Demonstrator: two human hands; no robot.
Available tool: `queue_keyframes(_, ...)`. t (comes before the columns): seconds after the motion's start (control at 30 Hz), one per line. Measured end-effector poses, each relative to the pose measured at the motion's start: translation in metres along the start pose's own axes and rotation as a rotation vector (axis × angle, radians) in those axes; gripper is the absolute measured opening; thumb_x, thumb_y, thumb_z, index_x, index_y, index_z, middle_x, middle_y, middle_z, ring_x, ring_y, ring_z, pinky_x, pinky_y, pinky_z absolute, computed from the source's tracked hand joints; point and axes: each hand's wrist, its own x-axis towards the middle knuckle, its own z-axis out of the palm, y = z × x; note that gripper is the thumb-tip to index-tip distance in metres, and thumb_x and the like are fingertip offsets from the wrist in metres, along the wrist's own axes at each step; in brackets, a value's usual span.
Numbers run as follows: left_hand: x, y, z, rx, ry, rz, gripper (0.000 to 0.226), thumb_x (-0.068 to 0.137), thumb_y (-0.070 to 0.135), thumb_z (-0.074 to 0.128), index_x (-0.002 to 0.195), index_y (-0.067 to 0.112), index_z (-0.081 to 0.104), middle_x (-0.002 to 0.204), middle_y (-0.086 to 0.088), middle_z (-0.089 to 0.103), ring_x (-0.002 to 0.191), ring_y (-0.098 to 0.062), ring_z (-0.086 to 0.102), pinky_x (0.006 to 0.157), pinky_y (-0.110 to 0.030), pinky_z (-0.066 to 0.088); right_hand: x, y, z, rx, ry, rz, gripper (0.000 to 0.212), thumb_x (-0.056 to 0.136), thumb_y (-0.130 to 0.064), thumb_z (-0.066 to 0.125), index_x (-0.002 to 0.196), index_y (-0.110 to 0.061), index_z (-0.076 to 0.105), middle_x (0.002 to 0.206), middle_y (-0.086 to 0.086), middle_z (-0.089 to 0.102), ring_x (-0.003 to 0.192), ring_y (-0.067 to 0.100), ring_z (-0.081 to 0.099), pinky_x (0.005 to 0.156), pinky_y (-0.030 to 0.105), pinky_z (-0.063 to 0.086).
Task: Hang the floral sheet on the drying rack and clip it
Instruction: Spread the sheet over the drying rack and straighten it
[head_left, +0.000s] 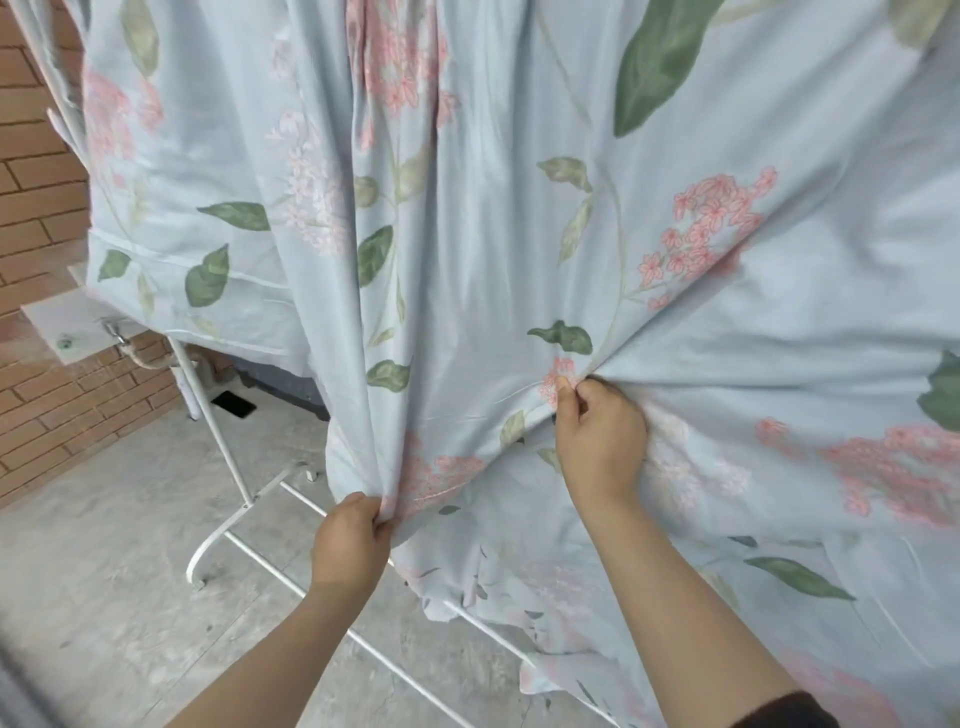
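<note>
— What stands at the left?
— A brick wall (36, 208), then the white drying rack (221, 436), its base bars on the concrete floor (104, 571).
— And the hands?
— The left hand (350, 540) grips a bunched fold of the floral sheet (493, 234), which hangs over the rack. Further right, the right hand (600, 431) pinches the cloth at a pink flower.

No legible text — none anywhere
</note>
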Motion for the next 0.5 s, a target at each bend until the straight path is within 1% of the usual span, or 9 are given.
queue_keyframes(0.07,0.001,-0.005,0.007,0.000,-0.016,-0.001,0.039,0.080,0.010,0.067,0.054,0.017,0.039,0.063,-0.005,0.046,0.060,-0.029,0.050,0.051,-0.034,0.035,-0.004,0.006,0.004,-0.019,-0.017,0.014,0.031,0.088,-0.016,0.064,0.059,-0.012,0.052,0.061,0.009,0.061,0.056,0.027,0.052,0.057,0.027,0.027)
queue_keyframes(0.13,0.004,-0.011,0.015,-0.002,-0.023,0.008,0.039,0.081,0.011,0.066,0.055,0.017,0.039,0.063,-0.003,0.045,0.060,-0.028,0.049,0.051,-0.032,0.033,-0.007,0.013,0.009,-0.040,-0.018,0.028,0.030,0.088,-0.015,0.064,0.060,-0.010,0.054,0.060,0.008,0.061,0.054,0.024,0.048,0.056,0.027,0.027)
queue_keyframes(0.2,0.008,-0.016,0.023,-0.009,-0.031,0.019,0.041,0.081,0.009,0.066,0.054,0.018,0.037,0.062,0.000,0.042,0.059,-0.026,0.047,0.051,-0.030,0.029,-0.012,0.019,0.015,-0.055,-0.019,0.041,0.032,0.088,-0.016,0.063,0.059,-0.013,0.052,0.059,0.007,0.060,0.054,0.018,0.042,0.055,0.027,0.026)
queue_keyframes(0.3,0.015,-0.020,0.035,0.011,-0.051,0.032,0.041,0.078,0.007,0.068,0.054,0.017,0.037,0.062,0.000,0.040,0.059,-0.026,0.044,0.052,-0.030,0.029,-0.017,0.028,0.023,-0.070,-0.011,0.045,0.035,0.087,-0.014,0.064,0.058,-0.016,0.046,0.058,0.006,0.058,0.053,0.017,0.039,0.055,0.026,0.025)
queue_keyframes(0.4,0.020,-0.022,0.046,0.030,-0.080,0.033,0.044,0.077,0.008,0.068,0.053,0.018,0.033,0.062,0.000,0.040,0.060,-0.027,0.044,0.053,-0.030,0.030,-0.019,0.038,0.031,-0.083,-0.015,0.066,0.033,0.088,-0.016,0.064,0.058,-0.012,0.051,0.057,0.007,0.058,0.052,0.019,0.041,0.054,0.027,0.026)
queue_keyframes(0.5,0.024,-0.024,0.055,0.006,-0.083,0.040,0.046,0.076,0.006,0.070,0.053,0.018,0.031,0.061,0.001,0.038,0.058,-0.028,0.045,0.052,-0.030,0.030,-0.019,0.045,0.038,-0.095,0.004,0.075,0.032,0.087,-0.015,0.065,0.058,-0.009,0.053,0.057,0.008,0.058,0.051,0.017,0.039,0.053,0.027,0.026)
